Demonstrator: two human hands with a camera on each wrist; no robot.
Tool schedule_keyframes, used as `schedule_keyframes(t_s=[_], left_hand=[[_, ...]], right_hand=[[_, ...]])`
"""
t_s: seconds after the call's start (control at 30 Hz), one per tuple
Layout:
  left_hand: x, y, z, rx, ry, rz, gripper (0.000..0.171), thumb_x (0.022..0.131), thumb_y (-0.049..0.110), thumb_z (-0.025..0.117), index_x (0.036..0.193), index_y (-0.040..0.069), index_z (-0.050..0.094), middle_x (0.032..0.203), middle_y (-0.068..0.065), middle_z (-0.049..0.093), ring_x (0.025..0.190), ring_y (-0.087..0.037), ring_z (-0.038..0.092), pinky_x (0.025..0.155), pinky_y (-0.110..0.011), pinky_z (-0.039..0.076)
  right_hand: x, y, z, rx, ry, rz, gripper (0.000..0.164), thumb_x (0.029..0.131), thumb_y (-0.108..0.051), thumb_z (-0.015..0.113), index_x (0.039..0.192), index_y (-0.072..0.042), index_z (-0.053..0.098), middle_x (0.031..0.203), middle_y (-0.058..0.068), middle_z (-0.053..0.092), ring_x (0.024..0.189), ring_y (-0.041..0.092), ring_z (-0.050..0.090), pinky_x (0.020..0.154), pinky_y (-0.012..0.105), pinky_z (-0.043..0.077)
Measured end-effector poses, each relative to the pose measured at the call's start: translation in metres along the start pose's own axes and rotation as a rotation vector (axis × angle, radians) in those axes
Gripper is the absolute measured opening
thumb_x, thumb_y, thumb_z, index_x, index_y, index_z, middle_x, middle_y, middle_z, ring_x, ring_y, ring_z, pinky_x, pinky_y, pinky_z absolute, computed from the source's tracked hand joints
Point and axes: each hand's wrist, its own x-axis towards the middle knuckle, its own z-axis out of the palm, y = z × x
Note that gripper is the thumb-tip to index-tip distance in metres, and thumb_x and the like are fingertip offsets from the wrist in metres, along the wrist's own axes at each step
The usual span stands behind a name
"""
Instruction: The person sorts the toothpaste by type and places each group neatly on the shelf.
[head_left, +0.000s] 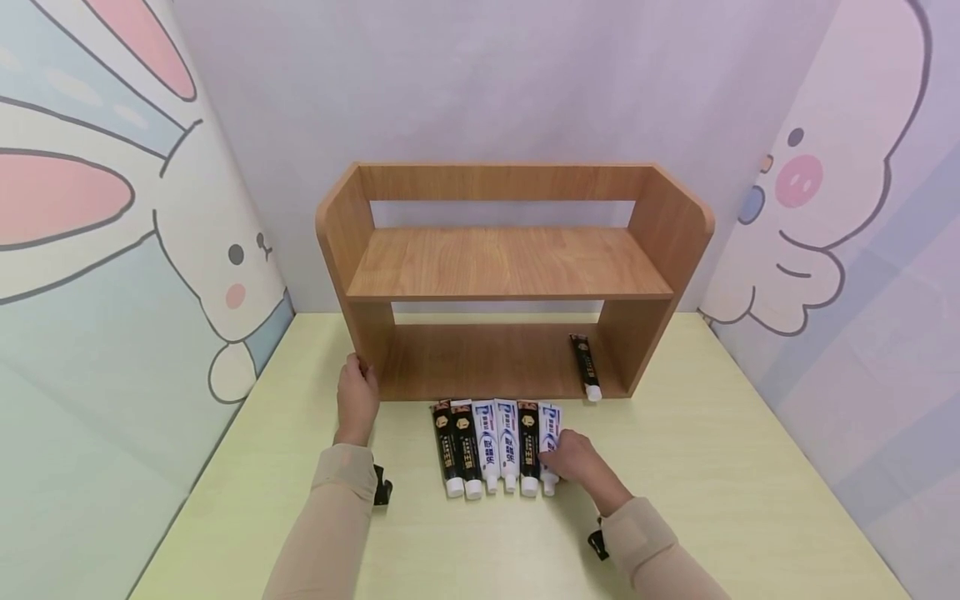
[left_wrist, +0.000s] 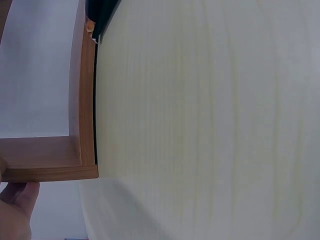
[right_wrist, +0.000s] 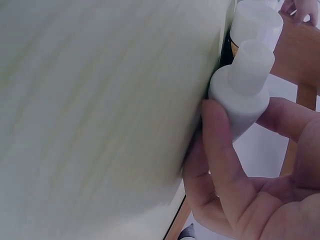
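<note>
White plastic with blue lettering and a touch of red marks the slim tube point(head_left: 550, 421) at the right end of a row of six; in the right-wrist view we see its rounded shoulder narrowing to a small white cap point(right_wrist: 254, 60). We find the right hand point(head_left: 581, 462) pinching this tube near its cap end, thumb and fingers bent around its sides; we cannot tell whether the tube is clear of the tabletop point(head_left: 465, 550). Just to its left we note a black tube point(head_left: 528, 442), then two more white tubes point(head_left: 508, 437) and two further black tubes point(head_left: 465, 442), caps toward the person. The left hand point(head_left: 357, 396), well apart from the held tube, grips the left side panel of the wooden shelf point(head_left: 510, 258), fingers bent about its front edge. On the lower board, near the right side, we observe one capped black tube point(head_left: 585, 367) lying down.
</note>
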Motion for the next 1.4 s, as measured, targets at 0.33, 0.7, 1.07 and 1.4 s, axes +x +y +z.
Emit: schedule_keyframes(t_s=[0.33, 0.7, 1.07, 1.4], left_hand=[[-0.001, -0.001, 0.001, -0.006, 0.010, 0.011, 0.032, 0.102, 0.007, 0.048, 0.131, -0.005, 0.040, 0.117, -0.025, 0.049, 0.108, -0.041, 0.053, 0.090, -0.055, 0.047], [-0.001, -0.001, 0.001, 0.000, -0.007, 0.000, 0.031, 0.103, 0.007, 0.048, 0.130, -0.004, 0.040, 0.116, -0.024, 0.049, 0.109, -0.040, 0.053, 0.092, -0.055, 0.046], [0.000, -0.002, 0.002, 0.002, 0.004, 0.012, 0.031, 0.102, 0.007, 0.049, 0.130, -0.004, 0.040, 0.117, -0.024, 0.050, 0.109, -0.040, 0.053, 0.091, -0.054, 0.047], [0.000, 0.000, 0.001, -0.002, 0.011, 0.002, 0.033, 0.102, 0.008, 0.050, 0.132, -0.003, 0.040, 0.119, -0.023, 0.050, 0.110, -0.039, 0.054, 0.091, -0.054, 0.047]], right_hand=[[0.001, 0.007, -0.001, 0.020, 0.030, -0.038, 0.033, 0.082, -0.016, 0.070, 0.098, 0.010, 0.056, 0.078, 0.012, 0.055, 0.064, 0.022, 0.055, 0.052, 0.029, 0.047], [0.002, 0.010, -0.004, 0.110, 0.033, -0.012, 0.029, 0.080, -0.015, 0.074, 0.095, 0.006, 0.059, 0.075, 0.010, 0.057, 0.059, 0.019, 0.057, 0.051, 0.029, 0.051], [-0.002, 0.012, -0.010, 0.144, 0.024, 0.002, 0.045, 0.079, -0.013, 0.072, 0.112, 0.013, 0.057, 0.081, 0.013, 0.058, 0.060, 0.020, 0.058, 0.052, 0.030, 0.052], [-0.004, 0.009, -0.019, 0.182, 0.019, 0.010, 0.056, 0.082, -0.011, 0.073, 0.127, 0.013, 0.050, 0.087, 0.014, 0.059, 0.061, 0.019, 0.060, 0.053, 0.030, 0.053]])
